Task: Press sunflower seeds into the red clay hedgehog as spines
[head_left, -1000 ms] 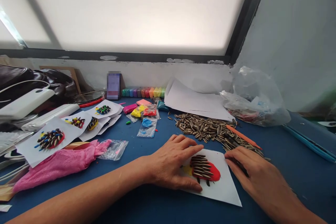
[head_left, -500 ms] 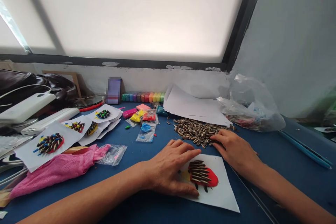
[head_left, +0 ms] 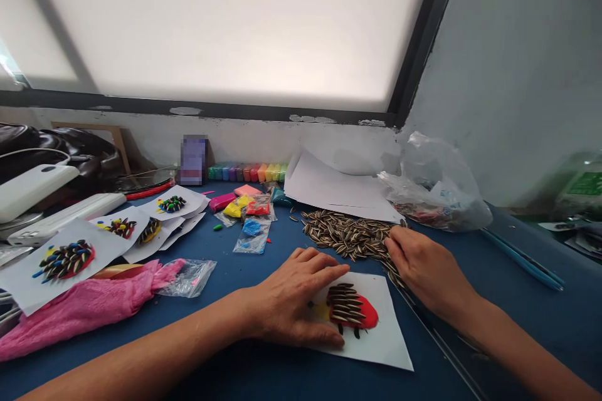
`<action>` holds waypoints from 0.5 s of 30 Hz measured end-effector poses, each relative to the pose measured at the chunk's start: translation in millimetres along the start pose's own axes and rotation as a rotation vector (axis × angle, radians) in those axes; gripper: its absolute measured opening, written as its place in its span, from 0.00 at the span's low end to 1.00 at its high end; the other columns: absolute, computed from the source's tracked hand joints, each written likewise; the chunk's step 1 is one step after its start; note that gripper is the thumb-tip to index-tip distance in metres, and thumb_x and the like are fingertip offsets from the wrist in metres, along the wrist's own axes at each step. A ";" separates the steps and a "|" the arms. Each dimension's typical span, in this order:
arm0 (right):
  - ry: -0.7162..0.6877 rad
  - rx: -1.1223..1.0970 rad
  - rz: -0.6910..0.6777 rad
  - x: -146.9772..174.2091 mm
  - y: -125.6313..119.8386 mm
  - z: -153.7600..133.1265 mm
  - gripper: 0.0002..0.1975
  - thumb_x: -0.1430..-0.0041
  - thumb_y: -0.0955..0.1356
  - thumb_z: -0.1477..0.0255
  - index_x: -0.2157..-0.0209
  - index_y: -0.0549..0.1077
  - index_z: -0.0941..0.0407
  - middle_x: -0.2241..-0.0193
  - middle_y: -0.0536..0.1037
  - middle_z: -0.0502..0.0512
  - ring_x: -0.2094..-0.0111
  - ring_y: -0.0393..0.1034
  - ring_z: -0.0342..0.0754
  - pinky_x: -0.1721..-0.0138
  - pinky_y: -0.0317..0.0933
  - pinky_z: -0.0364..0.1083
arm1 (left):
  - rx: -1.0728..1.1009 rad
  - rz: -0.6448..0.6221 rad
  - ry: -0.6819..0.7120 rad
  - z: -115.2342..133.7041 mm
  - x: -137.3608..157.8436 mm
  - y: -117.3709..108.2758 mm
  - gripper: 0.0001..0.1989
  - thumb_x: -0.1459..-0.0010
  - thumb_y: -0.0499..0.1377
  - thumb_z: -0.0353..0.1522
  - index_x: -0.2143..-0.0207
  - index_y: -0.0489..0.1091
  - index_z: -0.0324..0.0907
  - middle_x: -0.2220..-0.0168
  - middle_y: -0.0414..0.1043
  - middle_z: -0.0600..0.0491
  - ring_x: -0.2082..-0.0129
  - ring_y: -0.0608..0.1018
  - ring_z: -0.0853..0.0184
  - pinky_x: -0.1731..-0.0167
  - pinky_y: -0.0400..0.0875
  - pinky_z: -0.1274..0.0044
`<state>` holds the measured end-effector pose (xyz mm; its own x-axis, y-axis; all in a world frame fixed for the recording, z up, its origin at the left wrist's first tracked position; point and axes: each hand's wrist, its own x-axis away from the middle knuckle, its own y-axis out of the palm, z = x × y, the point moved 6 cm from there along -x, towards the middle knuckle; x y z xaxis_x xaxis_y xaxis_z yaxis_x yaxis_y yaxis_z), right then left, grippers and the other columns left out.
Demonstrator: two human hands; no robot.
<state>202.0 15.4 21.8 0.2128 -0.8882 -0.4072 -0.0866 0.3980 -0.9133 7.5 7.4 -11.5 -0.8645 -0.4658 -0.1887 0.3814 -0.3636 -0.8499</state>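
My left hand (head_left: pixel 294 301) lies spread on the left part of a white paper sheet (head_left: pixel 385 344), thumb and fingers apart. Beside its fingers is a red clay shape (head_left: pixel 370 313) on the sheet, with rows of striped sunflower seeds (head_left: pixel 345 304) stuck in its left half. Yellow clay (head_left: pixel 321 311) shows partly under the hand, and two dark seeds sit below the red shape. At the right edge of a heap of sunflower seeds (head_left: pixel 348 233), my right hand (head_left: pixel 426 269) has its fingers curled together. Whatever is between its fingertips is hidden.
Finished seed-and-clay pictures (head_left: pixel 66 260) lie at the left by a pink cloth (head_left: pixel 89 307). Opened clay packets (head_left: pixel 254 229) are mid-table. Blank paper (head_left: pixel 338 191) and a plastic bag (head_left: pixel 442 200) stand behind the seeds. A blue pen-like tool (head_left: pixel 522 260) lies right.
My right hand has drawn slightly back along the heap's right edge, and some seeds now trail beside its fingers. My left hand stays on the sheet. The whole view has shifted a little.
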 end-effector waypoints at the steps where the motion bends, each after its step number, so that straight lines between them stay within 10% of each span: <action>1: 0.019 -0.004 0.006 0.0 -3.1 2.5 0.14 0.34 0.57 0.71 0.74 0.64 0.53 0.77 0.73 0.52 0.77 0.67 0.45 0.76 0.55 0.43 | -0.003 0.000 -0.004 -0.1 0.2 -0.1 0.42 0.47 0.60 0.54 0.36 0.54 0.45 0.42 0.63 0.44 0.48 0.66 0.52 0.48 0.62 0.60; 15: -0.092 -0.053 -0.028 9.1 -8.7 -17.1 0.15 0.36 0.60 0.74 0.66 0.78 0.52 0.69 0.79 0.54 0.68 0.75 0.48 0.68 0.67 0.44 | -0.006 -0.034 -0.032 0.2 0.0 2.1 0.42 0.46 0.59 0.54 0.35 0.52 0.47 0.40 0.61 0.44 0.46 0.66 0.50 0.46 0.60 0.57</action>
<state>188.0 -0.1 26.0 0.3040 -0.8729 -0.3817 -0.1306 0.3588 -0.9243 8.4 6.5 -13.2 -0.8661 -0.4788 -0.1438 0.3498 -0.3748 -0.8586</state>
